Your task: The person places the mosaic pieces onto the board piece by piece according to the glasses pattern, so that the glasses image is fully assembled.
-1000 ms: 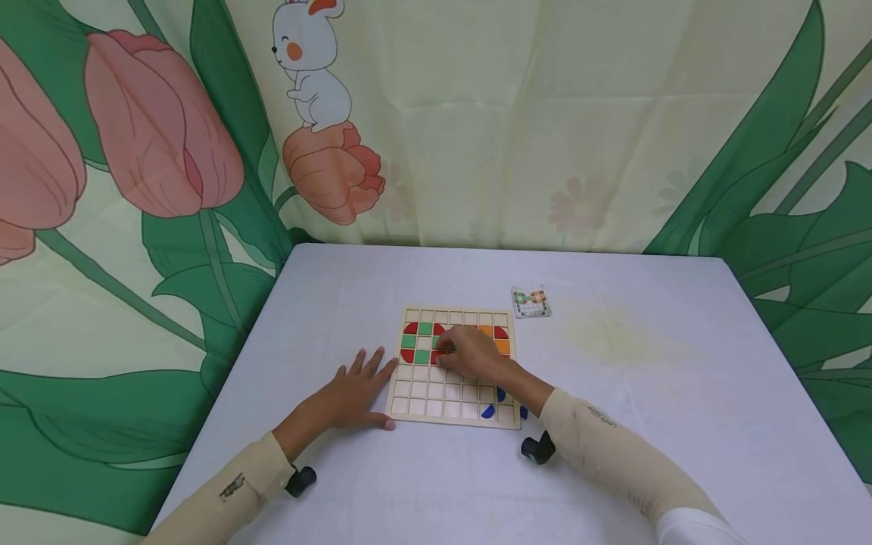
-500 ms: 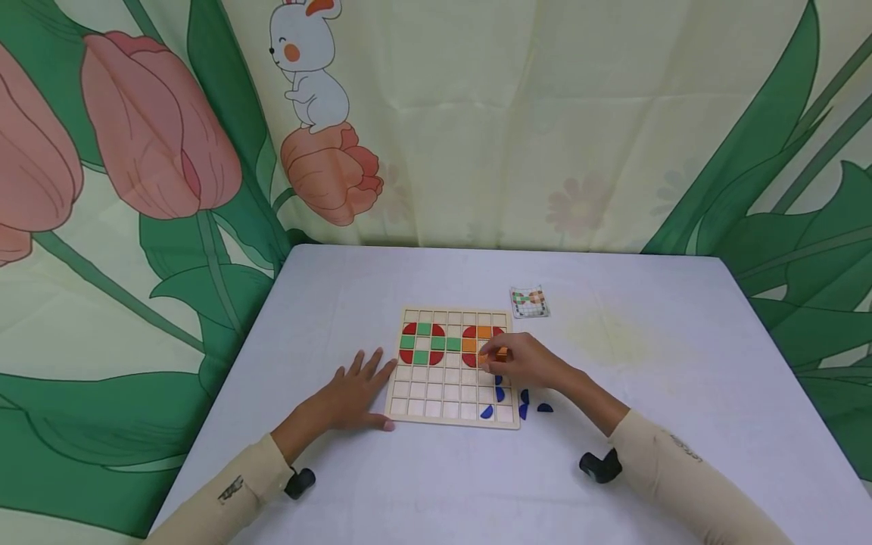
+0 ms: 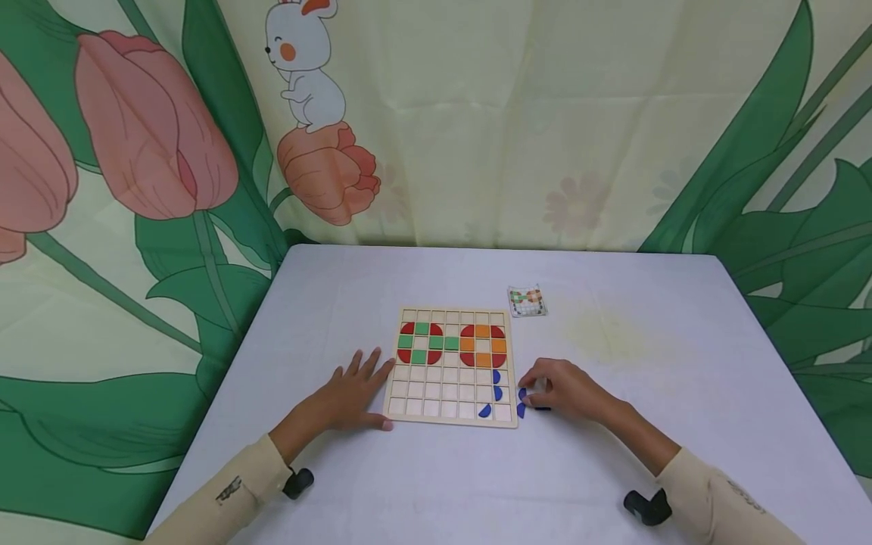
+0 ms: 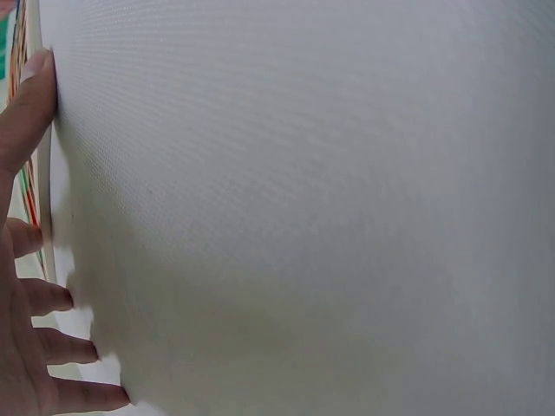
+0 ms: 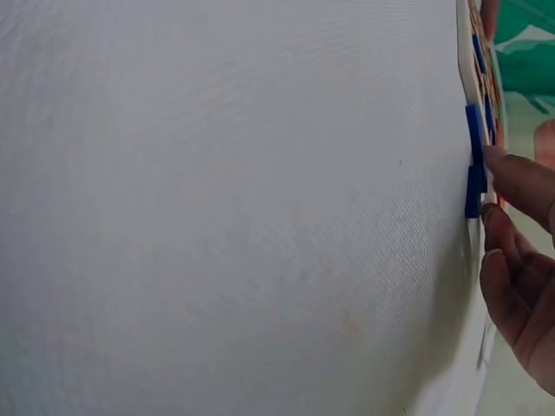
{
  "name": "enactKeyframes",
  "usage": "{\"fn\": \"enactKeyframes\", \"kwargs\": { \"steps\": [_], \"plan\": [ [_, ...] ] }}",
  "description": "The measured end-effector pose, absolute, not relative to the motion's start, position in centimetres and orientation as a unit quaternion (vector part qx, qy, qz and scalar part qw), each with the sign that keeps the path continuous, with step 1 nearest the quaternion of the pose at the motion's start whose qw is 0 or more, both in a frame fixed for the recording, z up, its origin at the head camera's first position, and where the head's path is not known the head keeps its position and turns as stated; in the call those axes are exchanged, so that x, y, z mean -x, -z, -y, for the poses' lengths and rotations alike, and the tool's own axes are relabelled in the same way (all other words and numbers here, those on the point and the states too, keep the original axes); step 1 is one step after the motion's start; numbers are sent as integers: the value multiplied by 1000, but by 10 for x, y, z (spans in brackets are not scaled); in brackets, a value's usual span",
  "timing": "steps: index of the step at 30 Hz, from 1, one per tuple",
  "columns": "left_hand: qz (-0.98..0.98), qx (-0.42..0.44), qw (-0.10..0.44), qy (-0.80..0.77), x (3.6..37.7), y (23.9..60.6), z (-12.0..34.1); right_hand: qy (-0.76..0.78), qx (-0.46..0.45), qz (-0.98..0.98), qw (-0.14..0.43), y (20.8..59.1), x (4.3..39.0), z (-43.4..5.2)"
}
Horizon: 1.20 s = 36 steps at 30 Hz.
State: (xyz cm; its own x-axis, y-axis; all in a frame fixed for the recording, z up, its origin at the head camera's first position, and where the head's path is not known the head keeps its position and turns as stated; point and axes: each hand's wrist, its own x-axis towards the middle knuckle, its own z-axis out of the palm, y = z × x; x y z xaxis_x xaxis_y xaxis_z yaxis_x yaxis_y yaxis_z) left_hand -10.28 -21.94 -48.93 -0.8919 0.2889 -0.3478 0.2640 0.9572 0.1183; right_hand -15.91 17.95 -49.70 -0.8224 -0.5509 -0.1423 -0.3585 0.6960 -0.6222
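In the head view my left hand (image 3: pixel 350 393) lies with spread fingers on the table, its index finger and thumb at the left edge of the wooden grid board (image 3: pixel 436 393). Red quarter-round, green square (image 3: pixel 452 344) and orange square (image 3: pixel 482 360) pieces form two rings joined by a green square. Several blue semicircle pieces (image 3: pixel 484 410) lie loose on the board's lower right part. My right hand (image 3: pixel 568 390) is just right of the board, thumb and index finger around a blue semicircle piece (image 3: pixel 522 393) on the table. Another blue piece (image 3: pixel 521 411) lies just below it.
A small pattern card (image 3: pixel 527 301) lies behind the board's far right corner. White cloth covers the table (image 3: pixel 613 303). Behind the table hangs a printed curtain (image 3: pixel 463 151) with tulips and a rabbit. A dark piece shows partly under the right hand.
My right hand has moved right and toward me, from the green and orange pieces to the blue ones beside the board. All orange squares now show in the right ring. My left hand stays put.
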Motion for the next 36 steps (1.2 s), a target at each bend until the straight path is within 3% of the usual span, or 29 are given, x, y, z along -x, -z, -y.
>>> {"fn": "enactKeyframes", "kwargs": {
  "steps": [36],
  "plan": [
    [-972, -142, 182, -36, 103, 491, 220, 306, 253, -903, 164, 503, 161, -181]
  ]
}}
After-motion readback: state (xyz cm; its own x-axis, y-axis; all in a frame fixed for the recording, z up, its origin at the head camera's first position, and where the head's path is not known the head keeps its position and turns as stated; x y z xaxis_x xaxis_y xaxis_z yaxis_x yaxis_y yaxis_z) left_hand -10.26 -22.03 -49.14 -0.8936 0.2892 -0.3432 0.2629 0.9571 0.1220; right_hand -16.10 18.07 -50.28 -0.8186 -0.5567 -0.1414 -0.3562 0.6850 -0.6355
